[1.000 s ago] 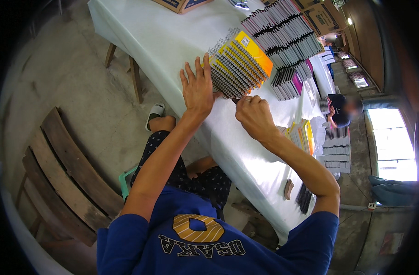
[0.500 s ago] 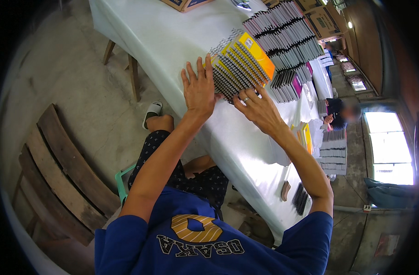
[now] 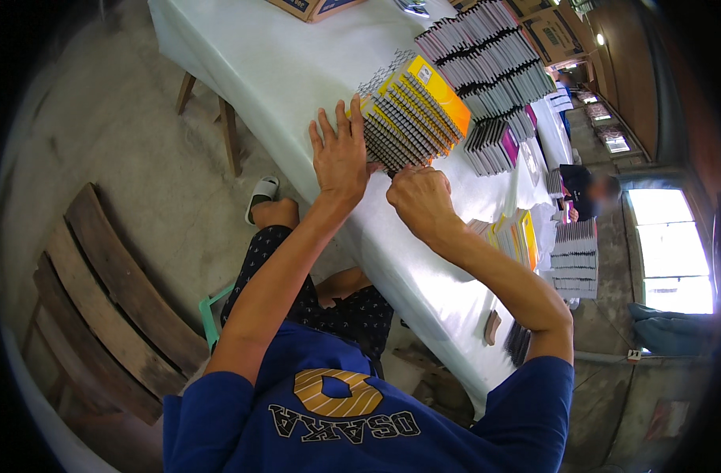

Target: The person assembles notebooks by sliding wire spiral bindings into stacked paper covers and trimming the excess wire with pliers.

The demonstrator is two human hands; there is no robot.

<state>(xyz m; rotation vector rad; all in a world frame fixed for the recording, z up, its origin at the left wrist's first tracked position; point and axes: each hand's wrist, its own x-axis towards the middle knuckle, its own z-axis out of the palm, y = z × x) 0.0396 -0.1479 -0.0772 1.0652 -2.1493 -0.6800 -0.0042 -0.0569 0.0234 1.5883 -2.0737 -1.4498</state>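
A stack of spiral-bound notebooks point(image 3: 412, 118) with yellow and orange covers stands on the white-covered table point(image 3: 258, 71), its black wire coils facing me. Against the left side of the stack rests my left hand point(image 3: 339, 158), fingers spread and stretched out, its thumb at the stack's lower corner. My right hand point(image 3: 424, 197) is closed at the near bottom edge of the notebooks, its fingers curled in. A dark bit shows by those fingertips, but whatever they grip is hidden.
Behind the stack are tall rows of notebooks point(image 3: 491, 63) and a smaller pile with a magenta cover point(image 3: 494, 146). More yellow notebooks point(image 3: 517, 236) lie to the right. A person point(image 3: 580, 191) sits farther off. A wooden bench point(image 3: 116, 299) stands at left.
My right hand has moved down and slightly left from the front of the coils to the stack's bottom edge, and its fingers have curled closed. My left hand stays nearly in place.
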